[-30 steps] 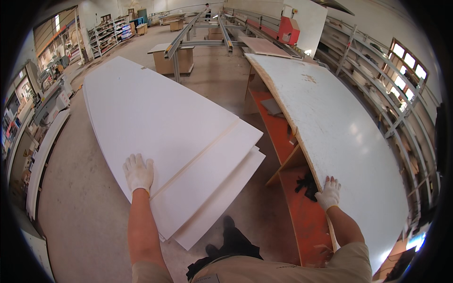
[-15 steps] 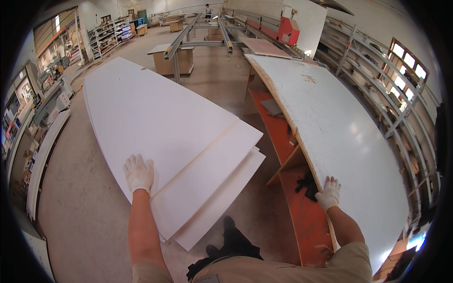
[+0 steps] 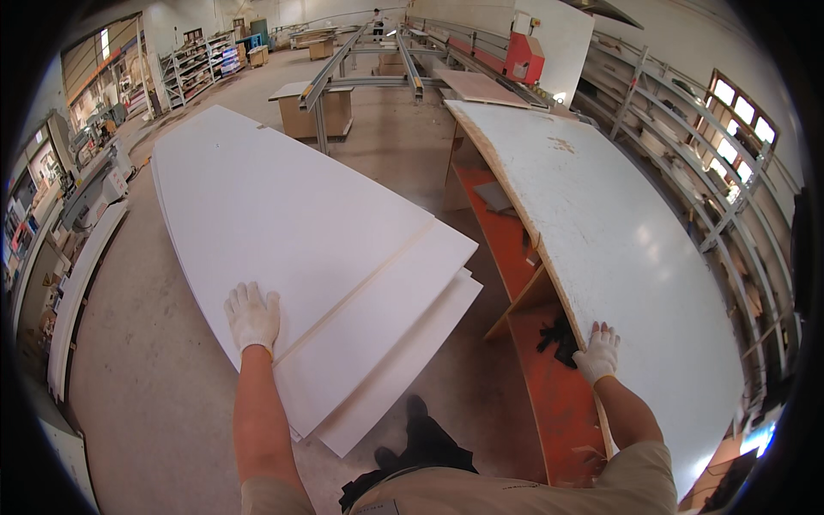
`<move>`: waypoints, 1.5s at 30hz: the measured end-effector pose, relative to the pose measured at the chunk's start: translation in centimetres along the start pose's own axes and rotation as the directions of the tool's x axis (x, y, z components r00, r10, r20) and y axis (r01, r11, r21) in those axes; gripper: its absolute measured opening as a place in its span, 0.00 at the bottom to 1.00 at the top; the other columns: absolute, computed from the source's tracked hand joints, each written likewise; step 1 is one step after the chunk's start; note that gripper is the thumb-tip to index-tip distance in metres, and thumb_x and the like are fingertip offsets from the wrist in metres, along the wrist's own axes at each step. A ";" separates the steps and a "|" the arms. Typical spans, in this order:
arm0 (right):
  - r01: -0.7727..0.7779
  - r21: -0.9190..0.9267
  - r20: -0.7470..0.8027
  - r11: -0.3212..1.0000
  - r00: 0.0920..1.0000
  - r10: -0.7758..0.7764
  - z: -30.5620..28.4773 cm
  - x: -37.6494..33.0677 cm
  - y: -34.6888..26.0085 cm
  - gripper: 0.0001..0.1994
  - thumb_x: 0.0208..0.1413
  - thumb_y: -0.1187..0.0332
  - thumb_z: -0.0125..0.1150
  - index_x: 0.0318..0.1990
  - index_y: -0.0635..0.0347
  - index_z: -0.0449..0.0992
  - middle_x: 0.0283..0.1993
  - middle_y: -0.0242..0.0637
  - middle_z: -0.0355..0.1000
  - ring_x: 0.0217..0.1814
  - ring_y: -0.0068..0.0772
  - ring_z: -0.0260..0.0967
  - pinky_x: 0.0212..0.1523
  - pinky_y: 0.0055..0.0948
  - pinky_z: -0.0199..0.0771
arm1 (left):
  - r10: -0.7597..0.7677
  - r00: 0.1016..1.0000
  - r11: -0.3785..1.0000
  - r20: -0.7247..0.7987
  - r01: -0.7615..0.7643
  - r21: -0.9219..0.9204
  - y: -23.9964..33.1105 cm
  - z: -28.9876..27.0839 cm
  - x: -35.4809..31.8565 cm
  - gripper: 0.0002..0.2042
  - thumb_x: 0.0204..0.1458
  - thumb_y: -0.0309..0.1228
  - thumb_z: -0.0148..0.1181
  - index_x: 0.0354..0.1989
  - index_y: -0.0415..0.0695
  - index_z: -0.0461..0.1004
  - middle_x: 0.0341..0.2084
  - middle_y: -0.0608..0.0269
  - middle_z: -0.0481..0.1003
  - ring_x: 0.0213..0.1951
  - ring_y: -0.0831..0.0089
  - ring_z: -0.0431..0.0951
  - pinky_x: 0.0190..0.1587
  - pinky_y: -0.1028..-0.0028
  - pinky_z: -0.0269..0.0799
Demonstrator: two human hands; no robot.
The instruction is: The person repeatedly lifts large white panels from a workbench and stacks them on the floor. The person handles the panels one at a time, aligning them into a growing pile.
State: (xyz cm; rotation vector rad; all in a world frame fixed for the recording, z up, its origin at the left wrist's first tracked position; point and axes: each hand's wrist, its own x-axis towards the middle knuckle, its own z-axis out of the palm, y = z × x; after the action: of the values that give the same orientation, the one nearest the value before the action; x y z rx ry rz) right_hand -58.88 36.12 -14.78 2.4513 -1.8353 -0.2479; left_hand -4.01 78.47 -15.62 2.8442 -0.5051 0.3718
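Large white panels [image 3: 283, 206] lie stacked on my left, with a thin tan strip [image 3: 356, 289] running across the top one. In a pale work glove, my left hand [image 3: 253, 319] rests flat on the top panel near its left edge, fingers stretched out. My right hand [image 3: 598, 354], gloved too, lies on the near-left edge of a worn, light grey workbench [image 3: 618, 232], its fingers extended over the top. Neither hand holds anything. What supports the panels is hidden beneath them.
Below the benchtop, an orange-red shelf [image 3: 558, 403] carries a dark object [image 3: 558, 339]. Metal rails [image 3: 333, 69] extend ahead beside a red machine housing [image 3: 524, 58]. Racks [image 3: 687, 142] line the right wall. A boxy wooden stand [image 3: 316, 112] is behind the panels. A distant person [image 3: 378, 24] stands at the back.
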 end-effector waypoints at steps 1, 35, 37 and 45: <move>0.002 0.001 -0.002 1.000 1.000 -0.002 0.0 0.0 0.0 0.51 0.55 0.48 0.67 0.81 0.68 0.53 0.86 0.54 0.49 0.89 0.53 0.38 0.88 0.47 0.31 | 0.003 1.000 1.000 -0.009 -0.003 0.003 0.0 0.0 0.0 0.30 0.68 0.51 0.50 0.68 0.39 0.71 0.69 0.50 0.69 0.72 0.54 0.62 0.78 0.55 0.51; 0.002 -0.008 -0.008 1.000 1.000 -0.002 0.0 0.0 0.0 0.52 0.55 0.47 0.67 0.81 0.69 0.53 0.86 0.53 0.50 0.89 0.54 0.39 0.87 0.47 0.32 | -0.013 1.000 1.000 0.026 0.014 -0.026 0.3 -0.7 -0.1 0.30 0.68 0.50 0.51 0.68 0.39 0.72 0.71 0.49 0.68 0.74 0.53 0.61 0.78 0.55 0.51; 0.005 -0.004 -0.005 1.000 1.000 -0.005 0.1 0.1 0.0 0.52 0.55 0.47 0.67 0.81 0.69 0.53 0.86 0.53 0.50 0.89 0.54 0.39 0.87 0.47 0.32 | -0.012 1.000 1.000 0.024 0.013 -0.026 0.2 -0.6 -0.1 0.30 0.68 0.50 0.51 0.68 0.39 0.72 0.71 0.49 0.68 0.74 0.53 0.61 0.78 0.55 0.51; 0.012 0.004 -0.021 1.000 1.000 -0.012 0.5 0.1 0.2 0.53 0.55 0.46 0.68 0.81 0.69 0.53 0.85 0.54 0.51 0.89 0.55 0.39 0.87 0.48 0.32 | -0.019 0.999 1.000 0.031 0.020 -0.021 0.1 -0.4 0.0 0.30 0.68 0.50 0.51 0.69 0.40 0.72 0.71 0.49 0.68 0.75 0.54 0.61 0.79 0.55 0.50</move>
State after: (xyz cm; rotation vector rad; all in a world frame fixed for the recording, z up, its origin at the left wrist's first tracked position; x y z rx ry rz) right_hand -59.11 35.96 -15.20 2.4588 -1.8154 -0.2175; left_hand -4.11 78.45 -15.23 2.8359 -0.4839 0.3168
